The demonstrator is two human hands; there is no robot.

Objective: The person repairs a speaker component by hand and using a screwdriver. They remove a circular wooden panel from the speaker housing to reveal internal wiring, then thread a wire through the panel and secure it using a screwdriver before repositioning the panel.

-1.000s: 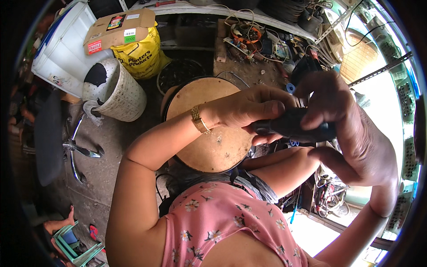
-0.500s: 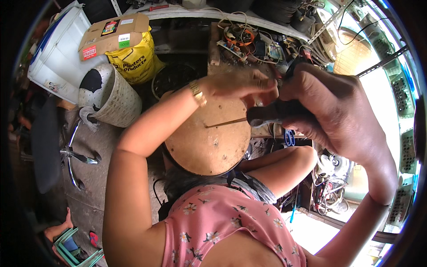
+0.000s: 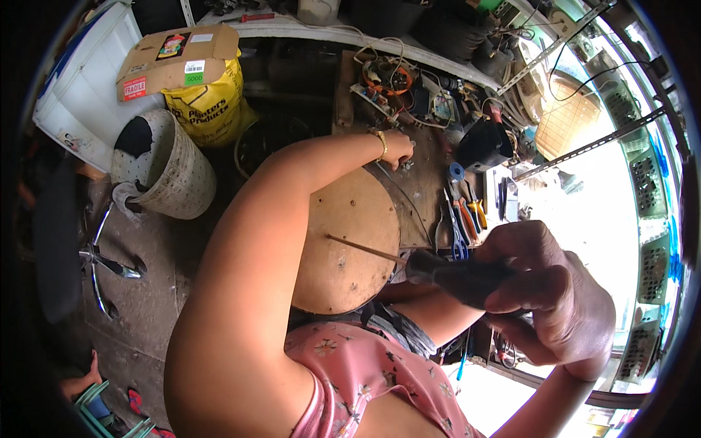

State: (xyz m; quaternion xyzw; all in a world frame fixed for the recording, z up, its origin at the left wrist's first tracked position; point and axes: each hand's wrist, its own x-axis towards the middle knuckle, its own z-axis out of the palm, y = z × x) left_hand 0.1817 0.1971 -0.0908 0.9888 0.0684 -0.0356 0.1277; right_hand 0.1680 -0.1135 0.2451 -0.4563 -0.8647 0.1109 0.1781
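Observation:
My right hand (image 3: 544, 292) grips the black handle of a screwdriver (image 3: 456, 277), whose long thin shaft points left across a round tan board (image 3: 354, 201) on my lap; whether the tip touches it I cannot tell. My left hand (image 3: 398, 148), past the board's far edge, is closed at the cluttered wooden bench (image 3: 423, 193), beside small metal pieces; what its fingers hold is too small to make out. Pliers (image 3: 467, 208) with coloured handles and a blue roll (image 3: 456, 172) lie on the bench right of it. My left forearm covers part of the board.
A speckled white bucket (image 3: 186, 175), a cardboard piece (image 3: 212, 51) on a yellow sack (image 3: 219, 117), and a white bin (image 3: 73, 80) stand left. A chair base (image 3: 109, 263) is at lower left. Electronics and wires (image 3: 394, 80) crowd the bench's back; metal racking (image 3: 591, 139) runs along the right.
My left hand has left my right hand and reached out to the bench. My right hand has moved down toward me with the screwdriver, its shaft now fully showing over the board.

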